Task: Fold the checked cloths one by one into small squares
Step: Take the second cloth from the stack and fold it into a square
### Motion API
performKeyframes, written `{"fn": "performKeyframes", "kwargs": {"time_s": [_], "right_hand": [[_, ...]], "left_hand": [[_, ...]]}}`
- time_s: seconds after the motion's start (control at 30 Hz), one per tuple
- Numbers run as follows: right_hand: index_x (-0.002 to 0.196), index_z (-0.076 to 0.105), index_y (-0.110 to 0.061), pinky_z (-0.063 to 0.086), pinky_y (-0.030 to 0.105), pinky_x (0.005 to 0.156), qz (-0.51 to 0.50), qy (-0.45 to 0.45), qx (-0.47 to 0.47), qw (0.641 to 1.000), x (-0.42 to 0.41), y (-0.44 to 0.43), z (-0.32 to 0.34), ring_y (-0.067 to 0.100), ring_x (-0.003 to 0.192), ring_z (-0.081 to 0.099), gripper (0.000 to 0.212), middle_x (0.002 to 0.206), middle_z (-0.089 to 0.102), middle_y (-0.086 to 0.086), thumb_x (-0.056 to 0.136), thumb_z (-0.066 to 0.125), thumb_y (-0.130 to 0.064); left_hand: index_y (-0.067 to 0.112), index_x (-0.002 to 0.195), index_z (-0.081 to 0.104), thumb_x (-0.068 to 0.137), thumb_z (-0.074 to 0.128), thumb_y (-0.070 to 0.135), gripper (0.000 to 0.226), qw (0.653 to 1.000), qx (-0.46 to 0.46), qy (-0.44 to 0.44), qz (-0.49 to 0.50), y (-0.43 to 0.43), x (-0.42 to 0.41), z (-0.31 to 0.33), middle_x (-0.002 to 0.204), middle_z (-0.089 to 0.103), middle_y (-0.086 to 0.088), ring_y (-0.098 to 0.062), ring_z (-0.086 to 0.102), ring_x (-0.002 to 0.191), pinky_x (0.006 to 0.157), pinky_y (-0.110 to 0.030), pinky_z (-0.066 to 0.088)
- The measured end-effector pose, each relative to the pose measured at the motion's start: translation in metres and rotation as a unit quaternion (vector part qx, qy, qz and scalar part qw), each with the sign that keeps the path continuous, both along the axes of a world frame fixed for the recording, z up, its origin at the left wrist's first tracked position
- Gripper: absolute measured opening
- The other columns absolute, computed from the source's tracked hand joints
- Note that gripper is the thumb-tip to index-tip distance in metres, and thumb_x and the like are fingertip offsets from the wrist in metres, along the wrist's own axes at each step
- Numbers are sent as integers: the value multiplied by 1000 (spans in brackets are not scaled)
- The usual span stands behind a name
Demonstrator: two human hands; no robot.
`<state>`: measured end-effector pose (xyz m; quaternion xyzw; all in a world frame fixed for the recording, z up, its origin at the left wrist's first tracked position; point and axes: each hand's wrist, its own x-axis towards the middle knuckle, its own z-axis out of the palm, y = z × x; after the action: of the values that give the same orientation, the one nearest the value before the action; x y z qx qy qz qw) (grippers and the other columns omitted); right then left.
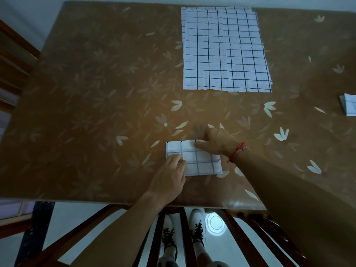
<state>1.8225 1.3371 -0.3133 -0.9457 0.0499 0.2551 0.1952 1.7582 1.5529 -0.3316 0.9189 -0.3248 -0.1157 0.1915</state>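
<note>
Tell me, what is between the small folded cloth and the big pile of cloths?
Just bare flowery table lies between the folded cloth and the pile, as the head view shows.

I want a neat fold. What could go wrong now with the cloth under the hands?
1. The cloth looks slanted at its right edge, so the next fold may come out skewed.
2. The left hand presses only the near left part; the cloth may slide on the glossy table while the right hand works its far edge.
</note>
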Motion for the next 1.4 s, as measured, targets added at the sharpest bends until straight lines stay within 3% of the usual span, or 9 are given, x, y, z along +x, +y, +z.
{"fn": "performKeyframes", "kwargs": {"time_s": [0.37, 0.53, 0.67, 0.83, 0.97, 1.1, 1.2, 1.3, 1.4], "right_hand": [[95, 63, -26, 44, 23, 66, -41, 30, 58, 997, 5, 2, 11, 14, 85, 59, 22, 91, 63, -7, 76, 69, -36], [97, 68, -12, 41, 19, 58, -40, 55, 51, 996, 3, 1, 14, 13, 75, 56, 17, 81, 59, -4, 84, 63, -22], [90, 71, -13, 42, 21, 58, -109, 32, 93, 989, -9, -6, 17, 17, 78, 60, 15, 75, 62, -3, 84, 62, -22], [67, 62, -14, 40, 16, 40, -276, 31, 228, 933, -37, -16, 13, 7, 49, 54, 17, 59, 55, -3, 82, 66, -9], [76, 65, -12, 45, 23, 46, -366, 24, 333, 869, -65, -16, 5, 15, 55, 57, 15, 67, 61, 2, 76, 67, 3], [106, 70, -3, 55, 34, 59, -407, 53, 434, 802, -86, -14, -5, 33, 80, 69, 35, 103, 71, 23, 72, 67, 6], [112, 65, 2, 53, 27, 53, -437, 84, 450, 774, -97, -14, -5, 35, 86, 69, 33, 107, 70, 24, 79, 64, 10], [111, 66, 2, 60, 38, 69, -423, 78, 460, 777, -107, -12, -7, 36, 94, 70, 37, 107, 71, 20, 76, 64, 12], [109, 66, -5, 58, 47, 82, -401, 51, 405, 820, -113, -11, -6, 31, 98, 69, 49, 105, 71, 11, 61, 71, 3]], "left_hand": [[8, 121, 56, 96, 46, 18, 29, 1000, -20, 6, 0, 2, 1, 0, 131, 46, -4, -17, 39, 124, 104, -26, 39], [6, 124, 55, 93, 50, 14, 32, 1000, -30, -1, -3, 3, 2, 3, 130, 48, -5, -17, 41, 124, 105, -27, 39], [6, 129, 52, 87, 57, 13, 43, 1000, -14, -12, -8, 5, 3, 4, 133, 47, -7, -21, 41, 127, 108, -31, 38], [8, 125, 54, 77, 71, 15, 51, 1000, -12, -27, 4, -1, -2, 4, 124, 53, -7, -23, 48, 120, 103, -36, 44], [9, 121, 57, 72, 79, 15, 54, 999, -27, -42, 19, -6, -7, 1, 122, 56, -7, -22, 50, 117, 103, -34, 43], [9, 118, 59, 67, 83, 14, 57, 998, -28, -60, 15, -8, -13, -3, 122, 58, -8, -25, 51, 117, 100, -36, 44], [10, 116, 60, 64, 84, 10, 57, 997, -29, -73, 0, -7, -16, -5, 122, 59, -9, -28, 54, 116, 96, -41, 47], [11, 113, 62, 65, 81, 7, 52, 996, -29, -87, -8, -3, -19, -6, 119, 61, -7, -27, 56, 114, 93, -43, 47], [11, 103, 66, 67, 79, 5, 38, 994, -44, -103, -3, 0, -23, -6, 111, 65, -5, -26, 56, 110, 93, -42, 45]]}}
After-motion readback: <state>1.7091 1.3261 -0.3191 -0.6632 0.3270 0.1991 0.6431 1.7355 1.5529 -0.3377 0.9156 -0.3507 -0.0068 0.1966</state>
